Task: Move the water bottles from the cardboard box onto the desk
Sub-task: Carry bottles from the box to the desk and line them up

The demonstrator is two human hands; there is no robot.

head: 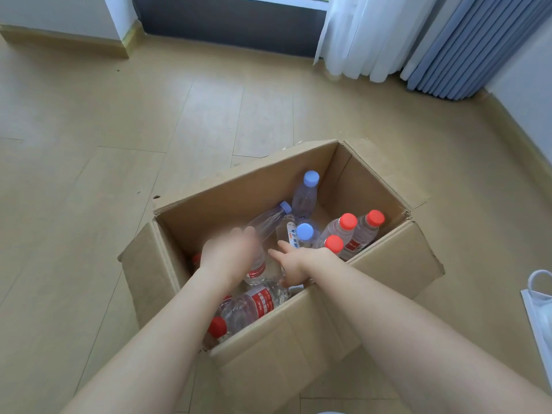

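Both hands are down inside the cardboard box [283, 354], close together around a red-label bottle [257, 271].

Risks, as a judgement:
- The water bottles are loose and lean on each other, so pulling the one between your hands will likely topple or roll its neighbours.
- Smooth clear plastic plus a rushed half-grip could slip and drop the bottle back in.
- Two hands on one bottle crowd each other.
- Your right forearm crosses the near wall low, and a snag there could drag the box over the floor [149, 115].

Pose:
- Your left hand [230, 253] is palm down over the red-label bottle and motion-blurred. I can't tell whether the fingers curl round it or just hover.
- Your right hand [294, 264] is just right of the same bottle. The fingers are straight and point away from you, the thumb is spread toward the bottle, and it seems to hold nothing.

Every bottle in view is in the box:
- A lying bottle [251, 306] sits under your left wrist against the near wall.
- Three red-capped bottles [348, 222] stand just right of and beyond your right hand.
- A blue-capped bottle [304, 233] is just past your right fingertips.
- A tall blue-capped bottle [305, 198] stands further beyond.
- A tipped blue-capped bottle [268, 219] lies beyond your left hand.

The desk is not in view.
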